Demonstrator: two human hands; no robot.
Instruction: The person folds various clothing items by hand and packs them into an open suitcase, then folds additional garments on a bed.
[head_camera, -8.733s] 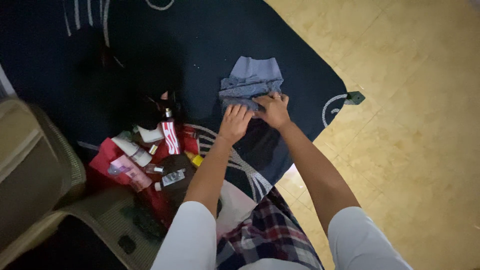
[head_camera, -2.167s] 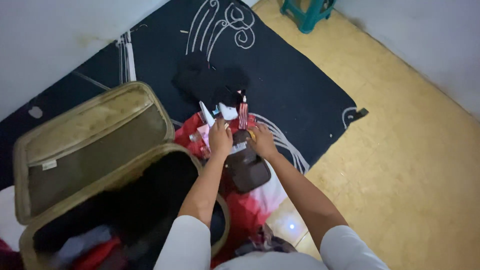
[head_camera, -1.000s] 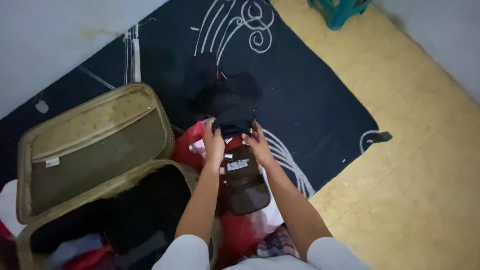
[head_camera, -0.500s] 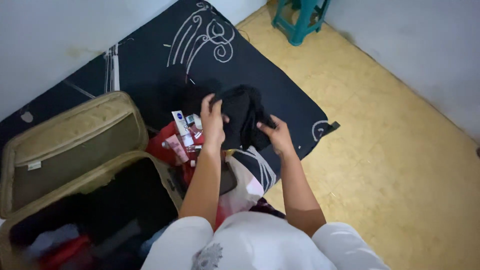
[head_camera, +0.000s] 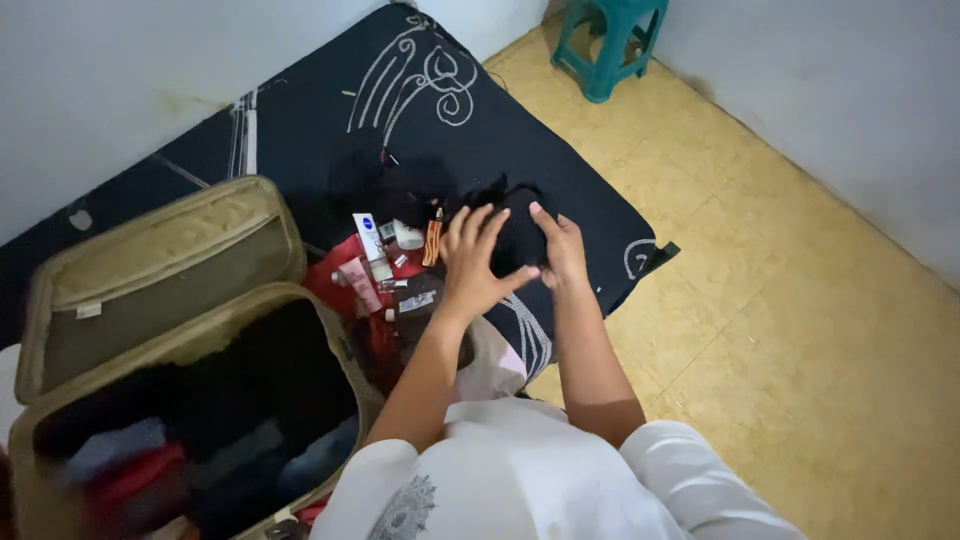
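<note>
Looking down: a person sits on the floor, both arms reaching forward over a dark mat (head_camera: 300, 120) with pale swirl patterns, laid on yellowish floor tiles (head_camera: 800, 330).
Black garment: a dark bundle of cloth (head_camera: 520, 225) lies on the mat straight ahead, between the two hands; it looks bunched, likely because it is being gathered or folded, though its outline blurs into the dark mat.
Left hand: the left hand (head_camera: 475, 262) is spread wide, fingers fanned, palm pressed against the near left side of the bundle; it flattens rather than grips.
Right hand: the right hand (head_camera: 562, 250) rests on the bundle's right edge with fingers partly curled over the cloth; whether it pinches the fabric cannot be told.
Hands together: close to each other, thumbs nearly meeting, cloth between them.
Toiletries: tubes and small bottles (head_camera: 385, 255) lie scattered on a red bag or cloth (head_camera: 335, 275) just left of the hands, seemingly set out within easy reach.
Suitcase: an open tan suitcase (head_camera: 160, 260) sits at the left, lid propped back, its lower half holding folded clothes in dark, red and blue.
Stool: a teal plastic stool (head_camera: 610, 40) stands in the far corner, well apart.
</note>
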